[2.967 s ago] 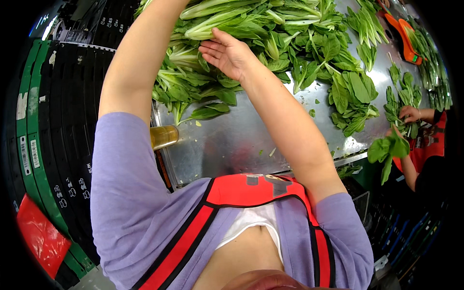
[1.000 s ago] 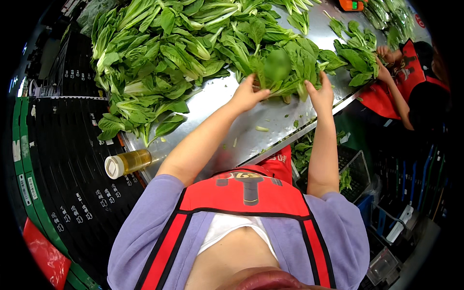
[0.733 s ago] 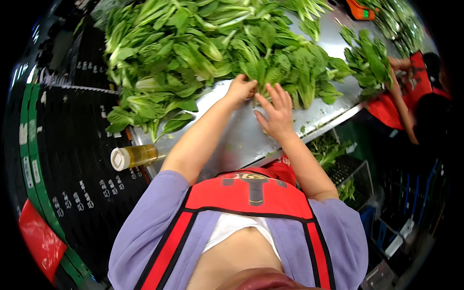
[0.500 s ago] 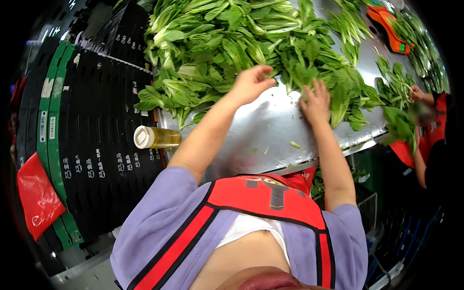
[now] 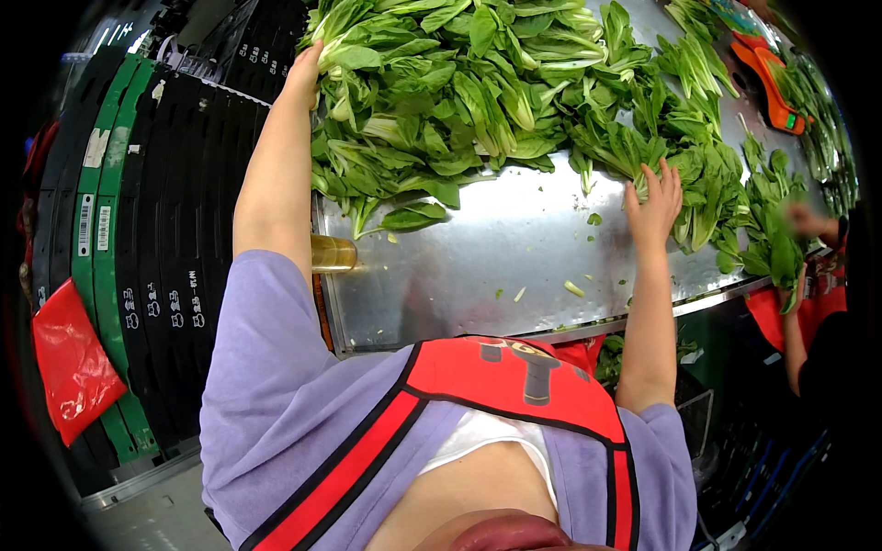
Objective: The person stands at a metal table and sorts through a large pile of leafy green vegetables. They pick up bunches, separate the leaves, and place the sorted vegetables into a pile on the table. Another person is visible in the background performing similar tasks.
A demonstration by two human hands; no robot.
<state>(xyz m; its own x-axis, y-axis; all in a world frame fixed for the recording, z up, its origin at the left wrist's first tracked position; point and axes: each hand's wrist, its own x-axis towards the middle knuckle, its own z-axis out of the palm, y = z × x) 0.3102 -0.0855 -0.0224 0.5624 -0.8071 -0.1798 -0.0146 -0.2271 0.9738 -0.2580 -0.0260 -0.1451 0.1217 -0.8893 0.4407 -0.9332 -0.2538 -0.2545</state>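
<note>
A big heap of leafy greens (image 5: 432, 101) with pale stalks covers the far part of a metal table (image 5: 478, 266). My left hand (image 5: 303, 78) reaches to the heap's far left edge, against the leaves. Its fingers are mostly hidden, so I cannot tell whether they grip anything. Farther right, my right hand (image 5: 654, 209) rests with fingers apart on the near edge of a smaller clump of greens (image 5: 620, 147). Nothing shows clearly gripped in it.
Stacked black and green crates (image 5: 110, 248) stand at left, a red plastic bag (image 5: 75, 363) against them. A container of yellowish liquid (image 5: 333, 254) is partly behind my left arm. An orange device (image 5: 772, 87) lies far right. At right, a co-worker's hand (image 5: 807, 220) is near greens.
My left hand has swung left and away from me, from the heap's near edge to its far left side. My right hand has shifted slightly right, still at the greens.
</note>
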